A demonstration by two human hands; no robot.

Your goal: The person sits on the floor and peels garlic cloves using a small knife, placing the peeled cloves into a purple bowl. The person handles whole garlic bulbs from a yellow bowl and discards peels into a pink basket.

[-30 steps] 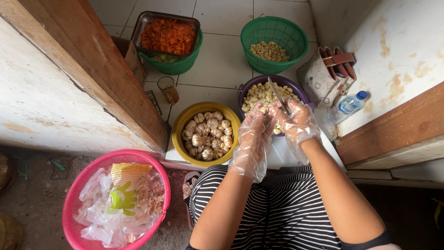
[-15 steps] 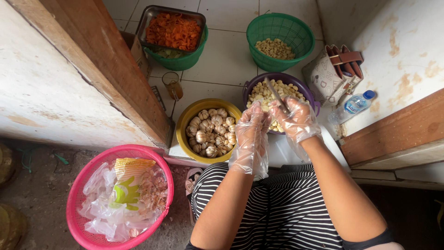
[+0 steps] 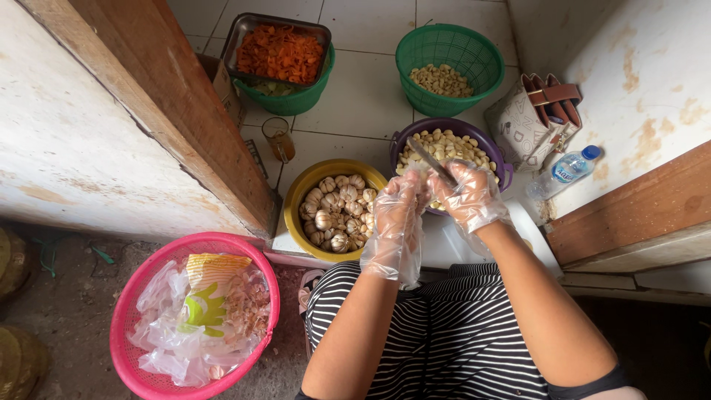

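Both my hands wear clear plastic gloves and meet above my lap. My right hand (image 3: pixel 468 195) grips a small knife (image 3: pixel 429 161) whose blade points up and left. My left hand (image 3: pixel 398 211) is closed around what looks like a garlic piece, pressed against the blade; the piece itself is mostly hidden by the glove. Just beyond my hands, a purple bowl (image 3: pixel 404 140) holds peeled garlic cloves. To its left, a yellow bowl (image 3: pixel 296 204) holds whole unpeeled garlic bulbs.
A pink basket (image 3: pixel 129 304) with plastic bags and garlic skins sits at lower left. Farther off stand a green basket (image 3: pixel 481 55) of cloves, a metal tray (image 3: pixel 244 30) of orange pieces on a green bowl, a glass (image 3: pixel 279 138), a bag (image 3: pixel 535 118), a water bottle (image 3: pixel 566 170). A wooden door frame (image 3: pixel 170 111) stands left.
My hands stay together over the purple bowl with only small shifts of the knife; the view has moved slightly.
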